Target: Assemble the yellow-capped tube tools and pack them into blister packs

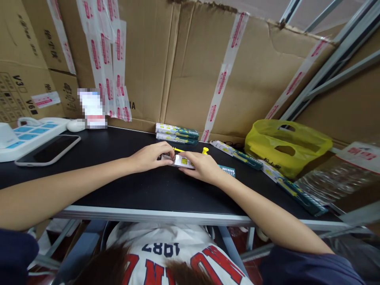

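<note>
A narrow white and green cardboard box (184, 161) with yellow square prints lies at the middle of the black table. My right hand (204, 168) wraps over it, thumb and fingers closed on its sides. At the box's left end, my left hand (152, 157) pinches what looks like the end flap; its fingertips partly hide that spot. A green printed end (227, 171) shows beyond my right wrist, and I cannot tell whether it is part of the same box. Just behind my hands lies a yellow plastic piece (205, 151) with a knob-like end, partly covered.
Similar boxes are stacked (177, 133) by the cardboard wall, and more boxes (237, 154) lie in a row at right. Beyond them sit a yellow plastic bag (285, 146) and a clear bag (341, 174). A phone (49, 149) and a power strip (35, 132) occupy the left.
</note>
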A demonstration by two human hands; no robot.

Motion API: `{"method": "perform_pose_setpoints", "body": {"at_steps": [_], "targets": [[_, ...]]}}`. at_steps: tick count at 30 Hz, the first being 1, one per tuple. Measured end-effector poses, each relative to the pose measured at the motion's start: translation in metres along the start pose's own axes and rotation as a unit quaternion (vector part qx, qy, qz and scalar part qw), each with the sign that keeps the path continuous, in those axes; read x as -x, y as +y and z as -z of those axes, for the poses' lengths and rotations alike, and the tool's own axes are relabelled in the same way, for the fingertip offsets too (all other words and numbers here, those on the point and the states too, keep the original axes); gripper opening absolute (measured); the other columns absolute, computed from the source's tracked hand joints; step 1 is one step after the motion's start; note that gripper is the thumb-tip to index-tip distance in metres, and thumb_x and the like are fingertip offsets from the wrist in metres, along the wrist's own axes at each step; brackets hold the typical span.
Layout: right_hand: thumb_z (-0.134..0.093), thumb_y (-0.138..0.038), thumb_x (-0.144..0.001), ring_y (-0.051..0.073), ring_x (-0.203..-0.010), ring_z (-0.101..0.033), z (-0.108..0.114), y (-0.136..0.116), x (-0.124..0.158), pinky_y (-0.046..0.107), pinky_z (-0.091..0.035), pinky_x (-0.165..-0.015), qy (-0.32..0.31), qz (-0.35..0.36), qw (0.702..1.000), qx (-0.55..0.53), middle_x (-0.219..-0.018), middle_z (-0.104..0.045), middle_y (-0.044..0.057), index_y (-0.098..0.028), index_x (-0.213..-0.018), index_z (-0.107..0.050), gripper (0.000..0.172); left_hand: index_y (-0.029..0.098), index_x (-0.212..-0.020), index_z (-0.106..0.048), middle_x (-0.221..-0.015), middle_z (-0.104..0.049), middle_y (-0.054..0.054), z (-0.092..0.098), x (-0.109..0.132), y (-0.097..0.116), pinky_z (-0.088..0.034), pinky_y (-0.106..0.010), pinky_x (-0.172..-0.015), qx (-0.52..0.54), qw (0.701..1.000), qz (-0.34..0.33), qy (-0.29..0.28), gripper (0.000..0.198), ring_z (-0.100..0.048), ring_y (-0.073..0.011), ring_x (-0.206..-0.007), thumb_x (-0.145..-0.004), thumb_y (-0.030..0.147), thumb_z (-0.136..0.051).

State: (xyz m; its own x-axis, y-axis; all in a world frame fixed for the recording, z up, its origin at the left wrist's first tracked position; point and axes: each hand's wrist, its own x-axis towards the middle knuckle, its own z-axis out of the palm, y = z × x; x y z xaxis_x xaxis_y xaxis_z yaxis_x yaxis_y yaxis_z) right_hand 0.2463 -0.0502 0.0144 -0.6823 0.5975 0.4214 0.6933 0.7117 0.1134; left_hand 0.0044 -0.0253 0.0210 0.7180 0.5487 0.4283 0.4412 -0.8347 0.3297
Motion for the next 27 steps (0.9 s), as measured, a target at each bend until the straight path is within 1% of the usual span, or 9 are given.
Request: {"method": "perform_pose_setpoints", "body": {"at_steps": [3,6,9,12,14,19,21,24,27], "targets": [[-0.058,-0.039,-0.087,0.023,-0.094,-0.067,-0.001,0.0,0.0,0.027,-0.046,-0.069,0.003,-0.007,1.0,0.002,-0.111,-0.069,0.009,-0.021,-0.12,-0.053,0.038,0.02,-0.099,-0.061,-0.094,-0.066,-0.002,0.001,0.0,0.001,-0.041,-0.024,-0.065,-0.023,0.999,0.026,-0.033,0.024,-0.059,-0.0151,-0.079,-0.088,0.039,-0.052],[-0.058,-0.038,-0.087,0.022,-0.095,-0.066,-0.002,0.0,0.0,0.028,-0.046,-0.071,0.0,0.0,1.0,-0.008,-0.112,-0.069,0.009,-0.021,-0.12,-0.053,0.037,0.019,-0.093,-0.061,-0.084,-0.064,0.0,0.0,0.0,0.005,-0.04,-0.023,-0.06,-0.003,0.999,0.032,-0.023,0.022,-0.056,-0.0129,-0.068,-0.086,0.038,-0.053],[-0.057,-0.037,-0.088,0.022,-0.095,-0.066,-0.002,-0.002,0.0,0.028,-0.046,-0.072,-0.004,0.004,1.0,-0.018,-0.112,-0.069,0.008,-0.022,-0.12,-0.053,0.036,0.018,-0.087,-0.057,-0.073,-0.058,0.002,-0.003,-0.001,0.009,-0.042,-0.021,-0.054,0.094,0.994,0.058,-0.01,0.017,-0.054,-0.0102,-0.06,-0.084,0.035,-0.055],[-0.057,-0.037,-0.088,0.022,-0.095,-0.066,-0.001,-0.002,0.0,0.027,-0.046,-0.071,-0.004,0.003,1.0,-0.018,-0.112,-0.068,0.008,-0.022,-0.121,-0.053,0.037,0.019,-0.087,-0.051,-0.067,-0.053,0.004,-0.009,-0.002,0.008,-0.041,-0.018,-0.043,0.214,0.97,0.115,-0.026,0.017,-0.053,-0.0083,-0.053,-0.083,0.034,-0.057],[-0.057,-0.037,-0.087,0.022,-0.094,-0.066,-0.001,-0.002,0.0,0.027,-0.046,-0.071,-0.002,0.002,1.0,-0.015,-0.112,-0.069,0.009,-0.021,-0.121,-0.053,0.037,0.019,-0.087,-0.048,-0.068,-0.053,0.004,-0.013,-0.003,0.005,-0.041,-0.016,-0.039,0.275,0.952,0.134,-0.027,0.021,-0.054,-0.008,-0.052,-0.082,0.034,-0.061],[-0.057,-0.038,-0.087,0.022,-0.094,-0.067,-0.002,0.0,0.0,0.027,-0.046,-0.069,0.021,0.005,1.0,-0.001,-0.11,-0.069,0.01,-0.019,-0.121,-0.053,0.039,0.019,-0.092,-0.045,-0.074,-0.056,0.003,-0.019,-0.006,0.001,-0.045,-0.017,-0.038,0.375,0.912,0.167,0.005,0.032,-0.058,-0.0084,-0.055,-0.079,0.039,-0.066],[-0.057,-0.039,-0.087,0.022,-0.093,-0.067,-0.003,0.001,0.0,0.027,-0.046,-0.069,0.026,0.005,1.0,0.003,-0.109,-0.069,0.01,-0.019,-0.121,-0.052,0.039,0.019,-0.089,-0.043,-0.072,-0.056,0.003,-0.02,-0.006,0.0,-0.046,-0.017,-0.038,0.393,0.903,0.174,0.018,0.034,-0.059,-0.0087,-0.055,-0.078,0.039,-0.068],[-0.057,-0.039,-0.088,0.022,-0.093,-0.067,-0.002,0.0,-0.001,0.027,-0.046,-0.07,0.025,0.004,1.0,0.003,-0.108,-0.069,0.009,-0.02,-0.12,-0.052,0.038,0.018,-0.08,-0.042,-0.065,-0.056,0.004,-0.02,-0.007,0.001,-0.046,-0.016,-0.039,0.398,0.901,0.17,0.018,0.035,-0.058,-0.0081,-0.052,-0.077,0.04,-0.07],[-0.057,-0.039,-0.088,0.022,-0.093,-0.067,-0.001,-0.002,-0.001,0.027,-0.046,-0.07,0.023,0.004,1.0,0.002,-0.109,-0.069,0.009,-0.02,-0.119,-0.053,0.037,0.017,-0.071,-0.044,-0.057,-0.057,0.003,-0.019,-0.007,0.003,-0.044,-0.016,-0.039,0.383,0.908,0.171,0.003,0.036,-0.053,-0.0058,-0.046,-0.079,0.042,-0.068]]}}
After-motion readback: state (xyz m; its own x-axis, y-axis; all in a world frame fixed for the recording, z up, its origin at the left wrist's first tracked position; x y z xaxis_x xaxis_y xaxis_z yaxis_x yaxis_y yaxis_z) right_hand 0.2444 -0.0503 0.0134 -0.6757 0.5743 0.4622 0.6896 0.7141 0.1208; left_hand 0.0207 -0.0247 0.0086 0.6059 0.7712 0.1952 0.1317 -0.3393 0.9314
